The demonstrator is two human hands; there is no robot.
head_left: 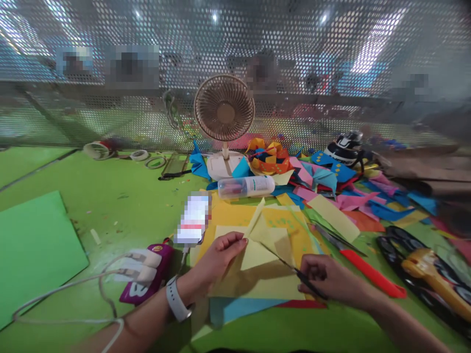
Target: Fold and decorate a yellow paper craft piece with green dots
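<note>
While left hand (228,249) pinches pale yellow paper strip (256,216), narrow, slanting upward, right hand (319,275) grips slim dark tool (304,279).

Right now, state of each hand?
Left hand: closed, pinching a narrow pale-yellow paper piece.
Right hand: closed, holding a slim black-handled pointed tool.

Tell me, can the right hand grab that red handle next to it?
Probably yes: the red handle lies close beside the right hand, and nothing seems to block the way. But that hand holds a dark thin tool, so it might need freeing.
</note>
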